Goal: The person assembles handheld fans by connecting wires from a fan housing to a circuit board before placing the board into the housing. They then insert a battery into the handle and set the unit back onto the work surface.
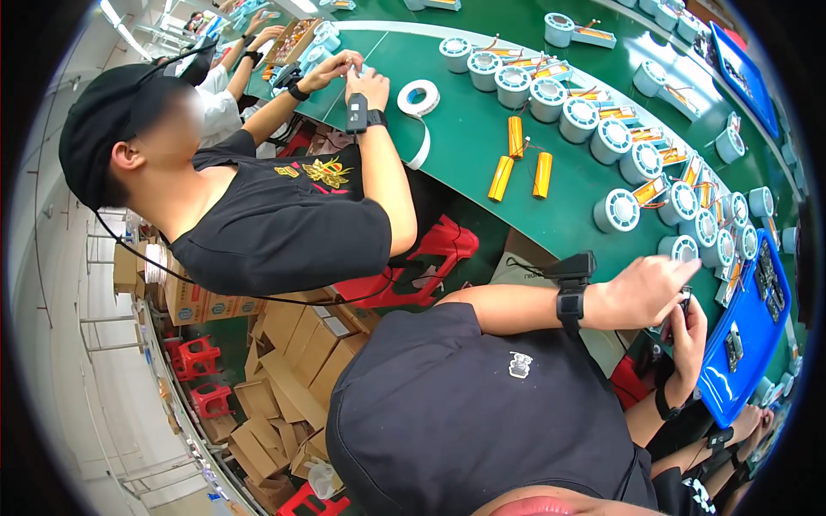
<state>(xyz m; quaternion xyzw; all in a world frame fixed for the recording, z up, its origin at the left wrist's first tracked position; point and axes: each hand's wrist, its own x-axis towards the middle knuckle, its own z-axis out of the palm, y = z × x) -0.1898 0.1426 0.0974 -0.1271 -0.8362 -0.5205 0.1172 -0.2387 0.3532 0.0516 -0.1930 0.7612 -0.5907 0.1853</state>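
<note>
Hands are closing together at the green counter's edge: your left hand is pinching a small dark part from above, your right hand is gripping it underneath, just beside the blue tray.

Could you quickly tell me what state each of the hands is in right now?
Left hand: fingers bent at the small dark part; whether it grips cannot be told.
Right hand: closed, holding the small dark part.
</note>
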